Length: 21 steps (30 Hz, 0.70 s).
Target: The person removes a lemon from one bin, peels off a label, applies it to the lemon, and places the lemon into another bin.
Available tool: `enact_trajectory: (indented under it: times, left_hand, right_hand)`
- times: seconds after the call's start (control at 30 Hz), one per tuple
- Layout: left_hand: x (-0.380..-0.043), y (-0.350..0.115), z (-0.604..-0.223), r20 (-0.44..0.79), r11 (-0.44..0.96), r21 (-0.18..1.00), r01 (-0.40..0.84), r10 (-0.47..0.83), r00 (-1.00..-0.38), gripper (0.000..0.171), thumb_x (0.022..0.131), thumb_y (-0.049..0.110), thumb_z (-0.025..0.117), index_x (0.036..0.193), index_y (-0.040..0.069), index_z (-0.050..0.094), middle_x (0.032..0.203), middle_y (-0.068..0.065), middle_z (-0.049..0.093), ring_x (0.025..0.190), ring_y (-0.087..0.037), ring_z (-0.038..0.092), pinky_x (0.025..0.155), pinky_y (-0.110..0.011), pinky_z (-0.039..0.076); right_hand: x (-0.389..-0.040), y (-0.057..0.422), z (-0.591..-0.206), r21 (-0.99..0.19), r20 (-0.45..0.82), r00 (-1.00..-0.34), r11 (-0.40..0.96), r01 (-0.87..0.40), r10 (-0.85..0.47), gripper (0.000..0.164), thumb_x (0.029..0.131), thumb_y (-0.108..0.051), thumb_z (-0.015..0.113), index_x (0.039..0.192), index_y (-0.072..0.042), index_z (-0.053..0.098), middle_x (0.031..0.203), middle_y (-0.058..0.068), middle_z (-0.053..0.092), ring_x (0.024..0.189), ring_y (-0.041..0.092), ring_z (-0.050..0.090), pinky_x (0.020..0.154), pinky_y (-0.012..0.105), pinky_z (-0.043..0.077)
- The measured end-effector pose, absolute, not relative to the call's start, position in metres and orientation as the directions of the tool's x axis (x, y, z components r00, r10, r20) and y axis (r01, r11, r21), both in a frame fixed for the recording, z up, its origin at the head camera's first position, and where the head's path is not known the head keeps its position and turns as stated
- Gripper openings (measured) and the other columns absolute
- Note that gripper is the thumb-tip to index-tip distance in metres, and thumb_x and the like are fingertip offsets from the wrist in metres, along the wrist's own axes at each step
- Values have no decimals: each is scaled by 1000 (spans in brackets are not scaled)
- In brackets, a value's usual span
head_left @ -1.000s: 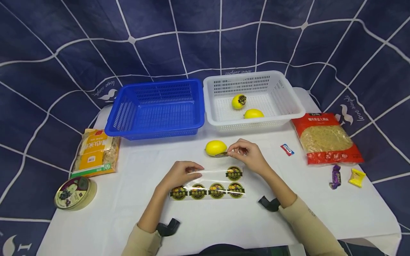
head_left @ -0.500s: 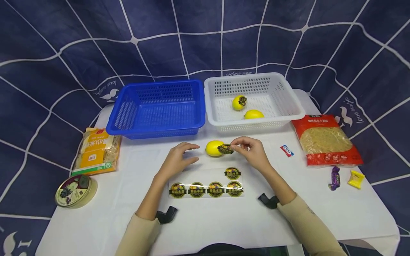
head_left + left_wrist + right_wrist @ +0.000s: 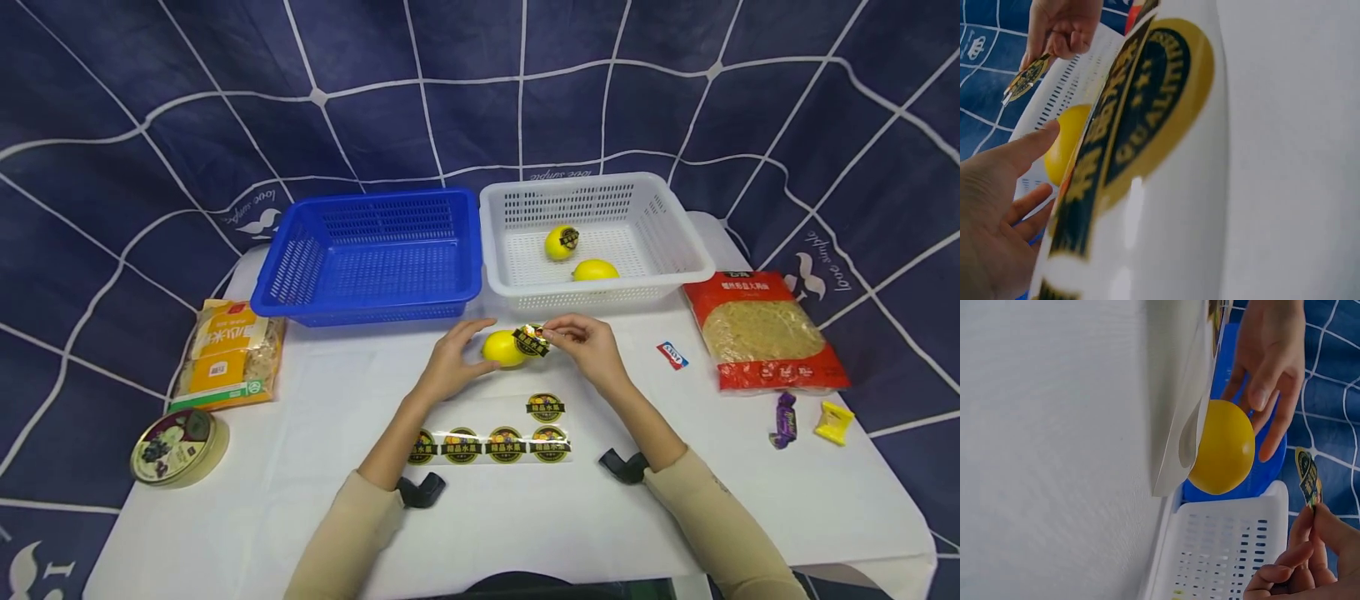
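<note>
A lemon (image 3: 501, 349) lies on the white tablecloth between both hands. My left hand (image 3: 447, 364) is at its left side, thumb and fingers spread apart; whether a fingertip touches the lemon I cannot tell. Between thumb and finger, my right hand (image 3: 588, 348) pinches a round black-and-gold sticker (image 3: 531, 341) by its edge. In the right wrist view that sticker (image 3: 1309, 477) is held up, apart from the lemon (image 3: 1225, 447). Nearer the body lies the sticker sheet (image 3: 480, 417), with several stickers left on it and its edge curling up in the right wrist view.
Behind stand a blue basket (image 3: 367, 310) and a white basket (image 3: 600, 293) with two lemons, one bearing a sticker. A yellow food bag (image 3: 228, 354) and round tin (image 3: 178, 447) lie left. On the right are a red bag (image 3: 765, 329) and small wrapped candies (image 3: 784, 421).
My left hand has let go of the sticker sheet and moved forward and right to the lemon. The right hand has raised the sticker, its printed face now turned into view.
</note>
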<state>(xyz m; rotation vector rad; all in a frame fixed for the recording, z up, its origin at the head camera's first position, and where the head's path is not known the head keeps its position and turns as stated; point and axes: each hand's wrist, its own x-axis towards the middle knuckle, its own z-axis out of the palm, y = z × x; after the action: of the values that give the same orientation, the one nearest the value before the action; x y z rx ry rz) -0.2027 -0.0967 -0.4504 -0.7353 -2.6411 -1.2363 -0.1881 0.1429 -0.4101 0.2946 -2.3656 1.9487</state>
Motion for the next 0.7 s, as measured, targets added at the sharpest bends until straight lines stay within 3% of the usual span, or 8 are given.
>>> enact_trajectory:
  times: [0.2,0.43,0.53,0.7]
  left_hand:
    - [-210,-92,-469,325,466,747,473,365,-873,71,71,27,80,134,17,49,131,-5,51,118,-19,48,101,-29,39]
    - [-212,-87,-477,335,391,789,473,371,-866,62,72,23,80,127,13,54,123,-3,56,110,-14,54,95,-22,43]
    - [-213,-87,-479,346,387,787,481,368,-863,57,72,22,80,124,14,57,120,-1,58,105,-12,56,91,-21,45]
    - [-214,-88,-480,348,390,789,475,354,-868,57,70,20,82,122,13,59,119,-2,59,104,-12,57,90,-20,46]
  right_hand:
    - [-200,145,-428,-981,105,-986,151,-124,-126,23,82,-14,71,96,3,67,85,13,68,77,26,63,68,30,53]
    - [-202,139,-431,-983,91,-983,141,-114,-160,22,82,-14,71,95,3,67,84,9,69,85,41,60,74,45,51]
    - [-204,138,-433,-979,105,-977,156,-135,-185,20,83,-13,70,95,2,68,85,12,69,83,43,58,72,44,51]
    - [-208,134,-437,-965,122,-963,198,-172,-240,19,83,-15,70,94,0,68,86,13,69,76,41,56,59,31,48]
